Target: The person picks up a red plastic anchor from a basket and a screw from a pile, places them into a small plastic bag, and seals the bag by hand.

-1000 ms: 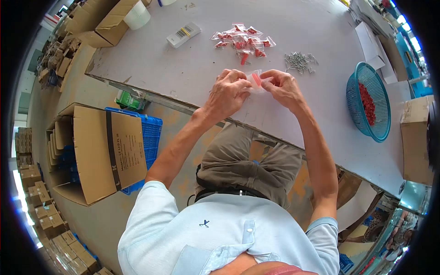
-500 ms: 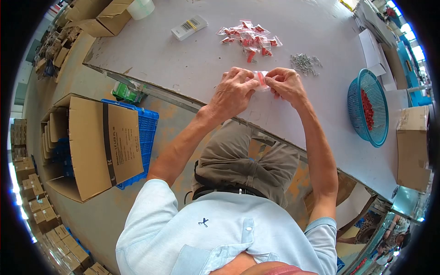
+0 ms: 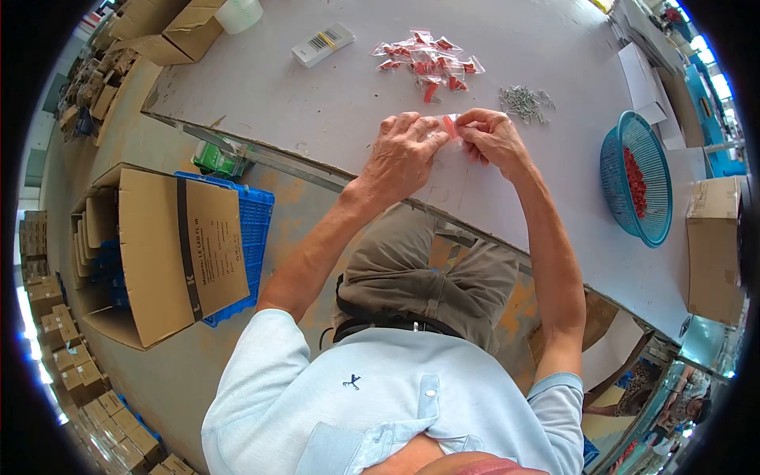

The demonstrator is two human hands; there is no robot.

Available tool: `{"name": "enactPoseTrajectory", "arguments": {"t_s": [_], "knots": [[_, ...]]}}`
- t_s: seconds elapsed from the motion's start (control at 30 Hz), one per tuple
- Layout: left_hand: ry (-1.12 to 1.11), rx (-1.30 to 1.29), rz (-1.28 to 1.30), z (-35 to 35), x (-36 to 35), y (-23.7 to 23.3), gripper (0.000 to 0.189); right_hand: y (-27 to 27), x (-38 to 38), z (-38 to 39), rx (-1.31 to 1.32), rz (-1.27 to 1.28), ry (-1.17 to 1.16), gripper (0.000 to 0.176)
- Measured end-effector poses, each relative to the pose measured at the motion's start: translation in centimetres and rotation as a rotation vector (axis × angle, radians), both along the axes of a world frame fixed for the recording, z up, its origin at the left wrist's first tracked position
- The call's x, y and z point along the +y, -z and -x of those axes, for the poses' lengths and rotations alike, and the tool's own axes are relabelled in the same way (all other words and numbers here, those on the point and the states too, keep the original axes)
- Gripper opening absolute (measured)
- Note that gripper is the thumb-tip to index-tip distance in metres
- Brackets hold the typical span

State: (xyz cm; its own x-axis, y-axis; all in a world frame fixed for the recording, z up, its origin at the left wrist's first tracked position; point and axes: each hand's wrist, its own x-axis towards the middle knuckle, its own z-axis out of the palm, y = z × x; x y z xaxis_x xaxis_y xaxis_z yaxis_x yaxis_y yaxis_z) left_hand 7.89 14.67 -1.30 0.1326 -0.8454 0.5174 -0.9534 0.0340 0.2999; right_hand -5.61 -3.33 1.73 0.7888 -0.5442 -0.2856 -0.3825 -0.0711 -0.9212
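Observation:
Between my hands is a small clear zip bag with a red strip along it, held just over the table. My left hand pinches its left side, and my right hand pinches the right side with thumb and fingertips. Fingers hide much of the bag, so its contents cannot be made out. Beyond my hands lies a pile of small zip bags with red pieces inside. To the right of that pile sits a heap of small silver screws.
A teal basket with red pieces stands at the right of the table. A white box lies at the back left, near an open carton. Below left, a large carton rests by a blue crate.
Both hands stay on the bag. My right fingers have shifted slightly up along its edge, and the red strip now shows at a different angle. The view has moved a little.

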Motion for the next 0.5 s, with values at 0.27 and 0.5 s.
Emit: {"name": "enactPoseTrajectory", "arguments": {"t_s": [0.27, 0.5], "knots": [[-0.004, -0.014, 0.014, 0.3, 0.1, -0.3, 0.031, -0.2, 0.7, 0.2, -0.04, 0.052, 0.024, 0.019], [0.04, 0.074, 0.057, 0.0, 0.1, -0.4, 0.018, 0.1, 1.3, -0.8, 0.067, 0.292, 0.014, 0.026]]}}
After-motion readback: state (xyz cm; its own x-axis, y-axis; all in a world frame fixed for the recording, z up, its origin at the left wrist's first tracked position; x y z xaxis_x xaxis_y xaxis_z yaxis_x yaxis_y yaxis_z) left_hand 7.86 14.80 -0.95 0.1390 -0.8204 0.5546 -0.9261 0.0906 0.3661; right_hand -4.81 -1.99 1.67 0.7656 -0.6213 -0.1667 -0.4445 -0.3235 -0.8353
